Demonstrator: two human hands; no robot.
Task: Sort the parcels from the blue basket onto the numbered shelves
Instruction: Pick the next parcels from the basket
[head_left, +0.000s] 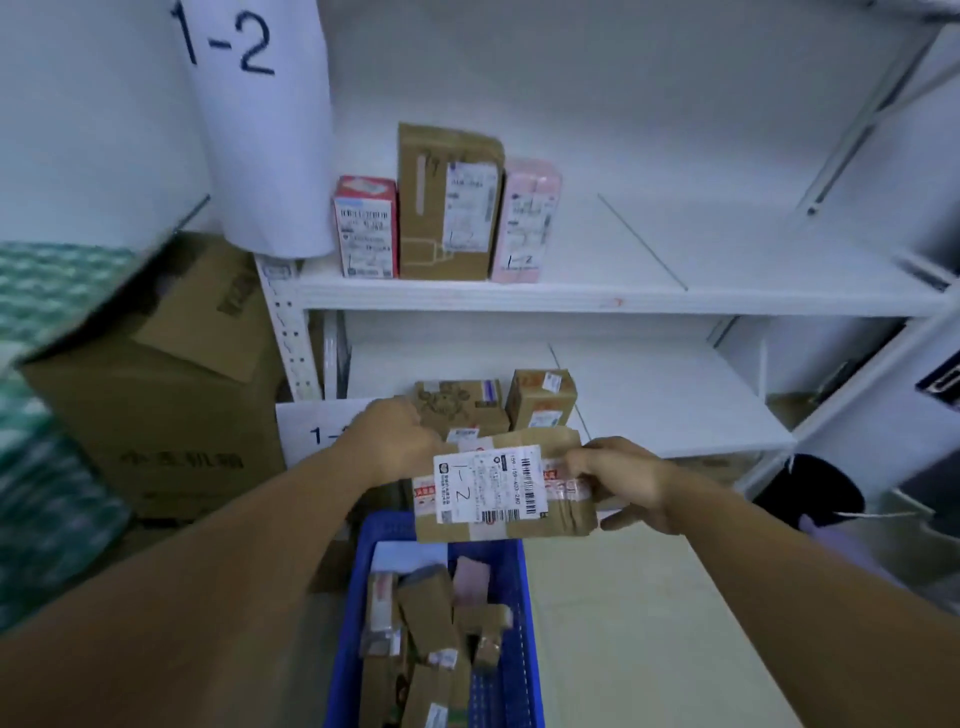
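A person holds a parcel (540, 525) in both hands above the far end of the basket (514, 587). The left hand (397, 441) grips its upper left corner and the right hand (623, 483) pinches its right edge. Its label (488, 483) reads 1-2. More parcels (426, 613) lie in the basket. 3 boxes (449, 202) stand on the upper shelf (675, 301).

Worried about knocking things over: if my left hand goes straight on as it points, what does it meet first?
Likely the brown parcel lying on the lower shelf, just beyond the left hand; depth is unclear.
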